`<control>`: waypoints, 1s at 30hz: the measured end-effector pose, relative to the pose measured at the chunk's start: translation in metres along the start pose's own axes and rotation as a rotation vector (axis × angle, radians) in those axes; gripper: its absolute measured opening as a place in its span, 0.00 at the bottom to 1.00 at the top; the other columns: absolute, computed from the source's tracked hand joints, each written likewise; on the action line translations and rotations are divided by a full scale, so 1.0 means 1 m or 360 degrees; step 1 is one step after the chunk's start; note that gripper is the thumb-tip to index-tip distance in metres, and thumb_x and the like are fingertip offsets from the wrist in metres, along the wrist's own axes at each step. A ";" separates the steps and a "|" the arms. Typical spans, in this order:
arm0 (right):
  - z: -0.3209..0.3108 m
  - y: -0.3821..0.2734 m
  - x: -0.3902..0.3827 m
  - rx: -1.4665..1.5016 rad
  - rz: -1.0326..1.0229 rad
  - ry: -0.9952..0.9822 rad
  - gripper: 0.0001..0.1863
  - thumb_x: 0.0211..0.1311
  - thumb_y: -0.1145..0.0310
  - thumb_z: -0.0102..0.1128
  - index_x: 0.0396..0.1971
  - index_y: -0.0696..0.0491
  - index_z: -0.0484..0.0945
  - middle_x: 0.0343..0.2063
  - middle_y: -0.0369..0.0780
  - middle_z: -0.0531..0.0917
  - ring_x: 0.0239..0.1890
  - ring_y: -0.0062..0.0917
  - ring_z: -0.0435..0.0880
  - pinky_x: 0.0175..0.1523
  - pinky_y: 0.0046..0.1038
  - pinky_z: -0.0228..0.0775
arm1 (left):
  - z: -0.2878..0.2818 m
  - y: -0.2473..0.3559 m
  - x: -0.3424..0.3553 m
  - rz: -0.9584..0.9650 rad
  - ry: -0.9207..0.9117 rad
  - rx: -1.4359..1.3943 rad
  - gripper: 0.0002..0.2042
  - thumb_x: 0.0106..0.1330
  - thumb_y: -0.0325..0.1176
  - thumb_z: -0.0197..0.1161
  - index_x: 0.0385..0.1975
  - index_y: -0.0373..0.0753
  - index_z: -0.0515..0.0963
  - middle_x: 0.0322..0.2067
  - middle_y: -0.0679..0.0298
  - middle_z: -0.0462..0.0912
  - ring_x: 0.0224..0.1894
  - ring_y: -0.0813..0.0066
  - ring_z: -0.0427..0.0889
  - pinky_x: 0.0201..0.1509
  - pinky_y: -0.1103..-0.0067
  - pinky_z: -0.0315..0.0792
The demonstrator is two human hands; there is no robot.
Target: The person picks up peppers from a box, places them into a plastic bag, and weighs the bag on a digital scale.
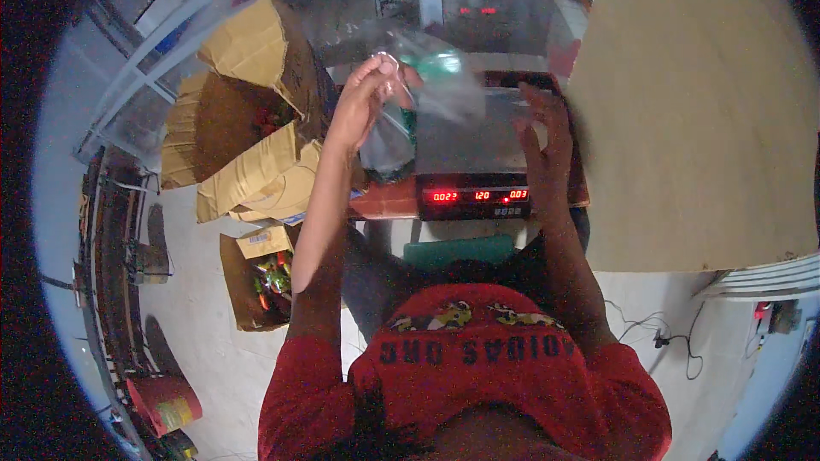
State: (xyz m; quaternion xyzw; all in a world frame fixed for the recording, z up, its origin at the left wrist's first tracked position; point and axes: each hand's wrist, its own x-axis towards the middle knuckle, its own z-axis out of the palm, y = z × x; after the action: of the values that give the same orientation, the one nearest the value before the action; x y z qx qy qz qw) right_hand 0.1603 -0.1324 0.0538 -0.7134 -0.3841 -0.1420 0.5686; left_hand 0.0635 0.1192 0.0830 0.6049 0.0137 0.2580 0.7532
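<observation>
A clear plastic bag (461, 96) hangs from my left hand (366, 102), pinched between thumb and fingers. Its loose part spreads over the flat plate of a digital scale (478, 149), where red digits glow on the front panel. My right hand (548, 132) hovers by the scale's right side, fingers curved and apart with nothing between them. More clear plastic (384, 149) with some green lies beneath my left hand, left of the scale; what it holds is unclear.
At the left stands a large open cardboard box (184, 128); below it, a smaller box (235, 290) holds red and green pieces. A broad tan board (696, 119) fills the right side. A red bucket (158, 405) and cables (688, 340) are on the floor.
</observation>
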 end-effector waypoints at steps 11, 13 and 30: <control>0.015 0.004 0.028 0.0849 0.0570 -0.0649 0.20 0.62 0.60 0.57 0.50 0.56 0.75 0.41 0.38 0.81 0.47 0.24 0.77 0.54 0.28 0.65 | 0.019 0.003 -0.027 -0.0128 -0.0473 0.0113 0.08 0.68 0.32 0.50 0.32 0.37 0.74 0.32 0.68 0.76 0.34 0.82 0.73 0.37 0.84 0.69; 0.021 0.023 0.024 0.0947 0.0630 -0.0724 0.18 0.62 0.60 0.57 0.46 0.57 0.77 0.36 0.36 0.82 0.41 0.22 0.78 0.51 0.27 0.67 | 0.022 0.000 -0.027 -0.0109 -0.0498 0.0148 0.08 0.69 0.32 0.49 0.33 0.36 0.74 0.31 0.68 0.76 0.34 0.82 0.73 0.37 0.83 0.69; 0.010 -0.014 0.025 0.0393 0.0550 -0.0298 0.09 0.64 0.65 0.56 0.32 0.53 0.82 0.15 0.28 0.69 0.19 0.10 0.63 0.25 0.18 0.54 | 0.018 -0.027 -0.035 -0.0280 -0.0449 -0.0079 0.03 0.69 0.25 0.49 0.39 0.39 0.69 0.26 0.71 0.71 0.19 0.88 0.64 0.18 0.89 0.54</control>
State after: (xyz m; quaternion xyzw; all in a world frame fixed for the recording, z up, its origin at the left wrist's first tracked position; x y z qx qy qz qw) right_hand 0.1652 -0.1124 0.0763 -0.7036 -0.3218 0.0723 0.6294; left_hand 0.0493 0.0852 0.0533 0.6127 -0.0457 0.1039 0.7821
